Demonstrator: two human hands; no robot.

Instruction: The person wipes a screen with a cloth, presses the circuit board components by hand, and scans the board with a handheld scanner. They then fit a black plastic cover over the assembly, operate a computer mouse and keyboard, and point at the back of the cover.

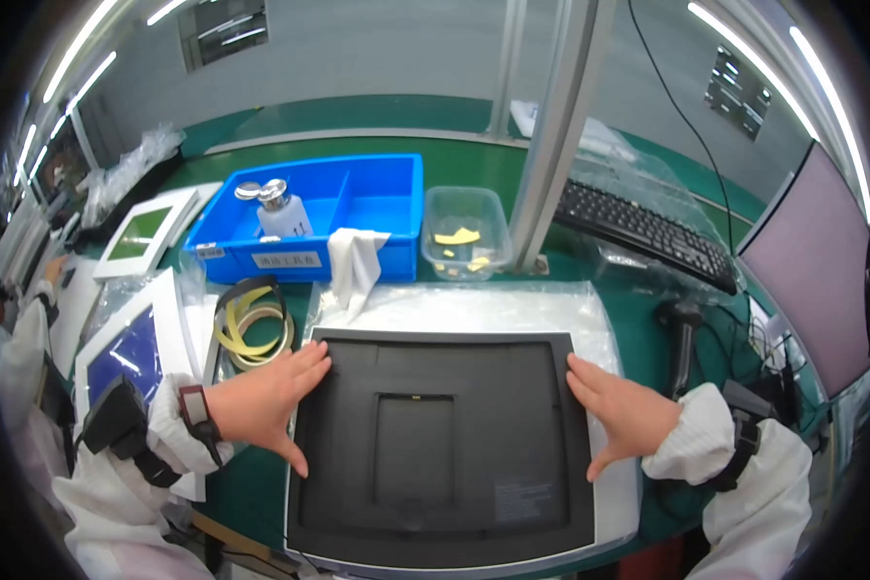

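Observation:
A large black rectangular panel (512, 416), like the back of a flat display, lies in front of me. It has a raised border, a recessed rectangle in its middle and a faint label at its lower right. My left hand (273, 398) is at its left edge, the fingertips touching the upper corner and the thumb pointing down along the side. At the opposite edge, my right hand (623, 414) rests its fingertips against the rim, thumb spread downward. Both hands are open, fingers stretched out. Under the panel is a clear plastic bag (551, 302).
Behind stand a blue divided bin (382, 208) with a pump bottle (282, 215) and white cloth (356, 263), and a clear tub (466, 217). Tape rolls (261, 333) lie left. A keyboard (648, 232), scanner (683, 343), metal post (551, 135) and monitor (812, 261) are right.

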